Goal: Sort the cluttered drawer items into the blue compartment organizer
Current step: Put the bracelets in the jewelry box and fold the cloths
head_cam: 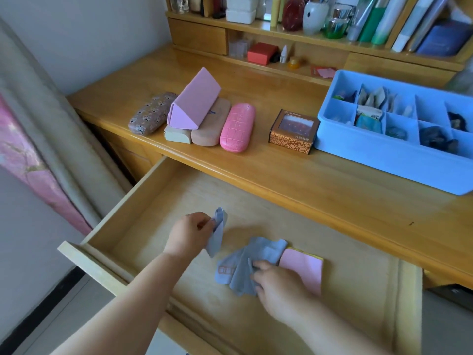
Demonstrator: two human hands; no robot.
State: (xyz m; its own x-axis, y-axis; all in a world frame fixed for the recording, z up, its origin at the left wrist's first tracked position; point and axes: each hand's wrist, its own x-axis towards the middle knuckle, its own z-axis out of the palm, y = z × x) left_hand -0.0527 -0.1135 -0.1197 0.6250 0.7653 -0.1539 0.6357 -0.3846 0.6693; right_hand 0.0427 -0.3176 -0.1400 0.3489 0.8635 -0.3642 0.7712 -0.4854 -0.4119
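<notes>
Left hand point(190, 233): fingers pinched on a small grey-blue cloth point(217, 231), held raised above the drawer floor, its lower end hanging free. Right hand point(277, 284): fingertips curled into and gripping a second grey-blue cloth point(252, 262), which lies crumpled on the drawer floor with a red stamp mark at its left corner. Just beside it to the right, touching, lies a flat pink cloth point(303, 271) with a yellow edge showing under its far side.

The open drawer point(143, 201) is pale wood, pulled out from a honey-coloured wooden desk point(294, 180). Its floor holds only the cloths described.

On the desk top, left to right: a patterned brown glasses case point(151, 114); a pink triangular case point(194, 99) resting on a cream case point(176, 135) and a tan case point(211, 121); a pink textured case point(238, 126); a small brown box with a window point(293, 130). At right stands the blue compartment organizer point(384, 155), several cells holding small items, dark and pale, too indistinct to identify.

Behind, a wooden shelf unit point(256, 29) carries bottles, a red box, books. White wall to the left; a pink-patterned panel at the left edge.
</notes>
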